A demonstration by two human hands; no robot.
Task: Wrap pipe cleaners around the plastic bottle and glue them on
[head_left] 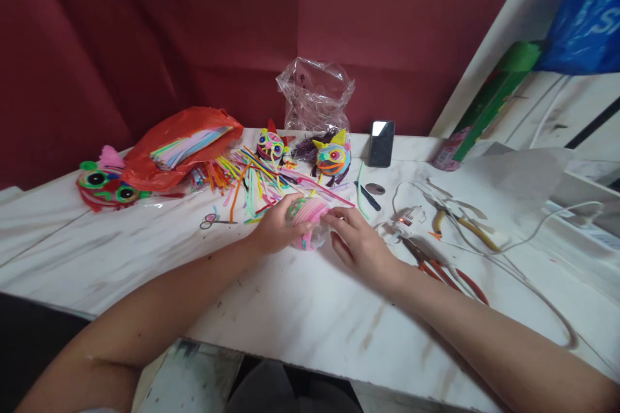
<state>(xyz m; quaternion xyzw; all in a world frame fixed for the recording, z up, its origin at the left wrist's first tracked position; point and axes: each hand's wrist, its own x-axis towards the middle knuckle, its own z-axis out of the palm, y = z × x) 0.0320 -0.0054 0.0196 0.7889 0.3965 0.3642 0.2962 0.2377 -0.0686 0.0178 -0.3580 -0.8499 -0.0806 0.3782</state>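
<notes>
A clear round ball (307,219), partly covered with rows of pink and green fuzzy pipe cleaner, is held just above or on the table's middle. My left hand (277,226) wraps its left side, thumb across the front. The fingertips of my right hand (356,235) pinch at a pink pipe cleaner (323,214) on the ball's upper right; they hide its end. Behind the ball lies a loose pile of coloured pipe cleaners (252,184). Two finished-looking animal heads (272,145) of the same fuzzy stems stand beyond it, one with a yellow-eared face (333,158).
On the left are a larger red head (109,187), a red bag (184,122) of pipe cleaners and small scissors (210,222). A clear plastic bag (314,93) and phone (382,144) stand at the back. To the right lie red-handled pliers (440,271), a glue gun (458,274) and white cables (533,290).
</notes>
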